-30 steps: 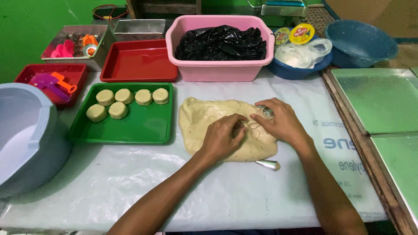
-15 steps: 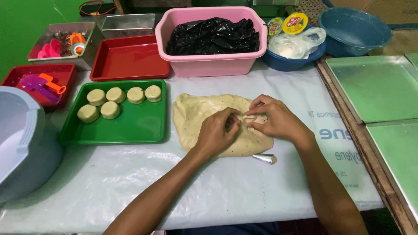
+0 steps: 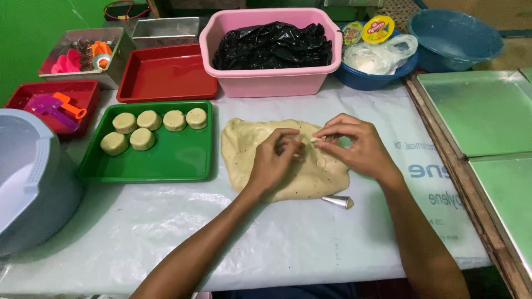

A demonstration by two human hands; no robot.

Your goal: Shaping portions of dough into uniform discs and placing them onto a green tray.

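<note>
Centrally, beside the green tray (image 3: 166, 166), both hands rest on flattened dough (image 3: 249, 149); left hand (image 3: 274, 163) and right hand (image 3: 354, 147) fingers pinch a small dough piece (image 3: 315, 139).

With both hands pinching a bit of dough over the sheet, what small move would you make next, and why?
Probably carry the small dough piece left to the green tray. The left hand and right hand pinch it between fingertips just above the dough sheet. Six rounds sit at the tray's far end, and its near half is bare.
</note>
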